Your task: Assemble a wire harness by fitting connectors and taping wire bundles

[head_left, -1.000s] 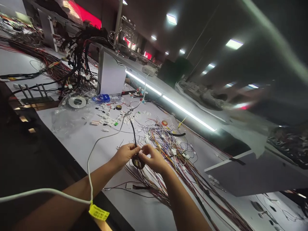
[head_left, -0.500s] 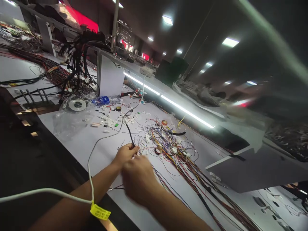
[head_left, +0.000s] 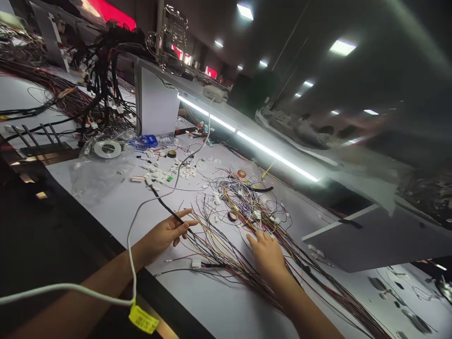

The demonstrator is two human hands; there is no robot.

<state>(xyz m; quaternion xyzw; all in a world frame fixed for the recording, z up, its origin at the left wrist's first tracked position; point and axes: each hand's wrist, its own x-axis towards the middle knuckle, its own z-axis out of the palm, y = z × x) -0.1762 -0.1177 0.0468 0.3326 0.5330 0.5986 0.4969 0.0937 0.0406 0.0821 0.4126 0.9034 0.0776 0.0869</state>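
Note:
My left hand (head_left: 169, 230) holds a black taped cable (head_left: 165, 205) between its thumb and fingers, at the end of a fan of thin coloured wires (head_left: 219, 245). A white connector (head_left: 196, 264) lies below it among the wires. My right hand (head_left: 266, 252) is over the wire bundles to the right, fingers slightly curled and apart, with nothing visible in them. Just above it lies a tangle of wires (head_left: 247, 193) with small white connectors and a dark tape roll (head_left: 232, 215).
A white cable (head_left: 131, 235) with a yellow tag (head_left: 143, 319) hangs in front of my left arm. Loose connectors (head_left: 158, 173), a plastic bottle (head_left: 151, 141) and a white ring roll (head_left: 107, 149) lie farther back. A lit tube (head_left: 275, 154) runs under the shelf.
My right hand has moved away from my left hand to the right and appears spread. The black cable now slants farther left, and the wire fan below is uncovered.

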